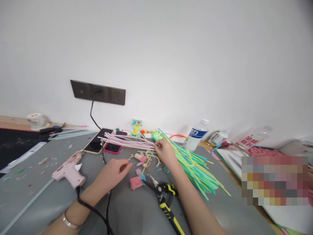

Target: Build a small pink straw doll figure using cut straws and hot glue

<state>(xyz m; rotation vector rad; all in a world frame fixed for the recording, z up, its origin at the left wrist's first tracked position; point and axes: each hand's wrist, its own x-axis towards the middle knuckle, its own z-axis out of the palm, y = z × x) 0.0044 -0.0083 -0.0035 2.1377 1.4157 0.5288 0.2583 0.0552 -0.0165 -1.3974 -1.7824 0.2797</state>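
Lilac fuzzy stems (129, 142), one bunch, overlapping two phones (112, 148) on the grey bench (217, 213). Right hand (166, 154): fingers nearly closed at the stems' ends, grip uncertain. Left hand (114, 172): thumb and forefinger almost meeting, contents we cannot tell. We judge single stems best drawn by the tip, clear of the green bundle (195, 169). Surroundings: scattered scraps, white wall (156, 58), dark sockets (116, 96).

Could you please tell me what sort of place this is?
Probably a craft worktable against a wall: a pink glue gun, yellow-and-black pliers and a bundle of green and yellow stems lie on it.
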